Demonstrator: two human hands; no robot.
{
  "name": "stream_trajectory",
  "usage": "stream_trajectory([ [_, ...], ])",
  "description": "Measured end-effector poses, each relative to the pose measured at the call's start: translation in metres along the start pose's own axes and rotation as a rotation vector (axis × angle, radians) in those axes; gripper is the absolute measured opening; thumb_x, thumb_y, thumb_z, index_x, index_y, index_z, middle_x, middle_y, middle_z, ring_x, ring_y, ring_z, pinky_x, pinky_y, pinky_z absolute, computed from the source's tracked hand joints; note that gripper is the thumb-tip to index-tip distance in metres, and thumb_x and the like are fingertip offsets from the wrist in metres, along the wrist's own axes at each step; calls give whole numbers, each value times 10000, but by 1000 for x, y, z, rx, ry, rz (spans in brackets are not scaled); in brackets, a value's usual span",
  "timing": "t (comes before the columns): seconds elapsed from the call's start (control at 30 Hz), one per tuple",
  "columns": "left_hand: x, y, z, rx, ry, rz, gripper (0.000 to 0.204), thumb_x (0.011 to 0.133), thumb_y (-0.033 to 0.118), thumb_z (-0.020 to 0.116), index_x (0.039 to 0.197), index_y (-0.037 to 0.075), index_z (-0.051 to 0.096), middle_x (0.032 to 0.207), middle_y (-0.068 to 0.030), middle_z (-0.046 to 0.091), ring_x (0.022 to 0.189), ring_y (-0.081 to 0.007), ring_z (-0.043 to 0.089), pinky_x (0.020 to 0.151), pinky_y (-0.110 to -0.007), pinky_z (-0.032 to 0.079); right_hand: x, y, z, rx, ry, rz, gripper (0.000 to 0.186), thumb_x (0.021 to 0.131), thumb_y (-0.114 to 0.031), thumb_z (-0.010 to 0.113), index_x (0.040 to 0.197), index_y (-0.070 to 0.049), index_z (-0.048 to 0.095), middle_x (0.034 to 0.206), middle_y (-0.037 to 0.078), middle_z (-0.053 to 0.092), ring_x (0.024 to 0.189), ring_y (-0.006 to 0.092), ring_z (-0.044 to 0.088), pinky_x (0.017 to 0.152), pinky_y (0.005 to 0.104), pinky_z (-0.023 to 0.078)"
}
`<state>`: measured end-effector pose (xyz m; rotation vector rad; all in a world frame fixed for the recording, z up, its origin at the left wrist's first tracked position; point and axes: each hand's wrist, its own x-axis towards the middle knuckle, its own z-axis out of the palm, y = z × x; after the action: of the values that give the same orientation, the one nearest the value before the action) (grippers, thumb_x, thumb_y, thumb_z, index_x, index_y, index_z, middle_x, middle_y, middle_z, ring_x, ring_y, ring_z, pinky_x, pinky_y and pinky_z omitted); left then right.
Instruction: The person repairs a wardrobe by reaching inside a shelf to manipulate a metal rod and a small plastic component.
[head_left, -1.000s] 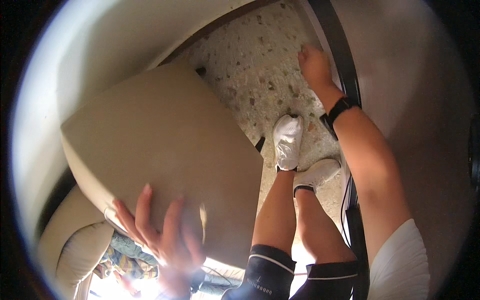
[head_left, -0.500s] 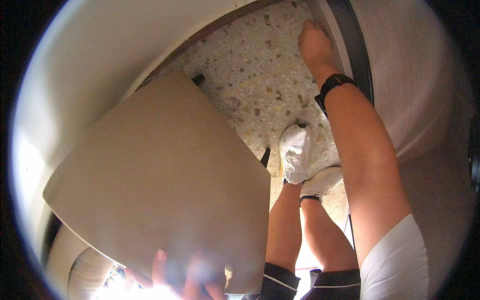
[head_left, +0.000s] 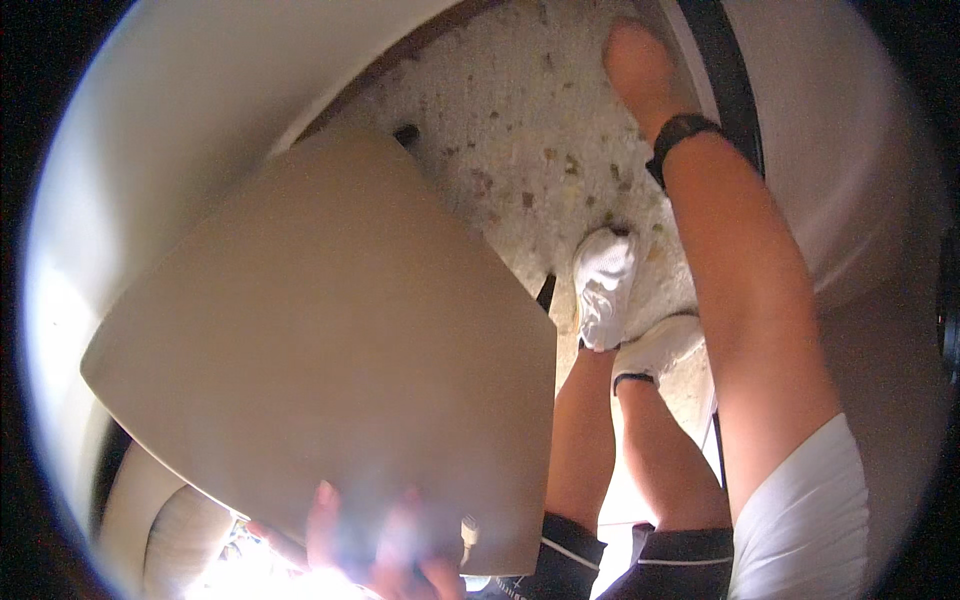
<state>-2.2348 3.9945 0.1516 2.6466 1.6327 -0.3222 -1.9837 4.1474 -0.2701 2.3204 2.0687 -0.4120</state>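
Observation:
My right arm (head_left: 750,300), with a black wristband, reaches to the top of the view. There my right hand (head_left: 640,65) looks closed, its fingers curled out of sight beside the pale edge of a grey panel (head_left: 850,160). Motion smears it, and what it holds, if anything, is hidden. Low in the view, my left hand (head_left: 390,550) is at the near edge of a beige tabletop (head_left: 330,300). Its fingers are spread apart over the surface, partly washed out by glare. Next to them lies a small white cable plug (head_left: 469,530).
A speckled stone floor (head_left: 510,130) lies between the table and the panel, with my white shoes (head_left: 605,285) on it. Black table feet (head_left: 546,292) stick out below the tabletop. A pale wall (head_left: 190,120) runs along the left, and a black strip (head_left: 735,90) borders the panel.
The view has shifted slightly, so the legs, shoes and right arm sit farther right and higher. My right hand is more blurred; the left hand still rests at the table edge.

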Motion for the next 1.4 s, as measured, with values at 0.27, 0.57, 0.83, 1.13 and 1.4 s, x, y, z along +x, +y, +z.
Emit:
stream_trajectory([
  [0.27, -14, -21, -9, -64, -217, -47, 334, 854, 282, 368, 954, 90, 622, 1285, -264, 381, 1306, -436, 225, 1053, -669, 14, -29, -13, -7, 1358, -106, 307, 347, 952, -123, 397, 614, -48, 385, 520, 67, 357, 448, 170, 313, 446, 345, 292],
  [0.57, -10, -36, -11, 53, -337, 66, 384, 910, 310, 297, 954, 84, 604, 1217, -216, 449, 1278, -401, 296, 1070, -647, 36, -209, 0, 18, 723, -21, 185, 191, 903, -126, 542, 1050, -25, 609, 872, 149, 636, 717, 225, 634, 651, 320, 501],
  [0.83, -4, -31, 8, 82, -255, 66, 398, 957, 334, 272, 881, 79, 569, 1119, -162, 529, 1238, -363, 379, 1074, -655, 43, -222, 6, 23, 872, 71, 270, 196, 889, -81, 559, 1079, -57, 600, 848, 92, 632, 686, 161, 605, 631, 273, 490],
  [1.13, -1, -23, 6, 50, -250, 36, 352, 964, 323, 311, 861, 89, 553, 1173, -214, 500, 1256, -355, 368, 1084, -642, 47, -187, -12, 16, 1067, 32, 282, 202, 869, -72, 533, 1061, -78, 595, 862, 159, 629, 747, 278, 621, 671, 353, 489],
  [1.4, -9, -26, -2, 159, -308, 2, 391, 973, 358, 275, 896, 100, 558, 1242, -220, 437, 1310, -398, 260, 1078, -646, 30, -204, 4, 31, 881, 7, 232, 170, 897, -53, 467, 1038, -78, 558, 874, 156, 636, 763, 328, 626, 669, 375, 482],
])
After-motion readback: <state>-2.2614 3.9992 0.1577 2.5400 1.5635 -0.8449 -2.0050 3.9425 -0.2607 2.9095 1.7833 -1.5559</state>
